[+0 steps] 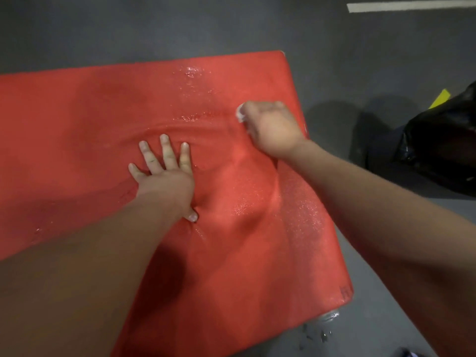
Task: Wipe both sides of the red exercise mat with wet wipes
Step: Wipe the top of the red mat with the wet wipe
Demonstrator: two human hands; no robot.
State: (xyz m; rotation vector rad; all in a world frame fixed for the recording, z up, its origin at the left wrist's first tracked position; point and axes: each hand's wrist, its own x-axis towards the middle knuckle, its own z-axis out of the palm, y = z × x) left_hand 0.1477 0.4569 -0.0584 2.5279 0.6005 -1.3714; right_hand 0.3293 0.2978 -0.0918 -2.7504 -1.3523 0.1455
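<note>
The red exercise mat (77,119) lies flat on a dark grey floor and fills most of the view; its right end runs from top centre down to the lower right. Wet, shiny streaks cover its middle and right part. My left hand (164,173) presses flat on the mat with fingers spread, and the mat is wrinkled around it. My right hand (270,127) is closed on a white wet wipe (240,114), which pokes out past the knuckles and rests on the mat near its right edge.
A black plastic bag (443,145) sits on the floor to the right, with a yellow floor marking (441,98) behind it. A white line (409,6) is painted at the top right. Water drops lie on the floor (322,331) by the mat's near corner.
</note>
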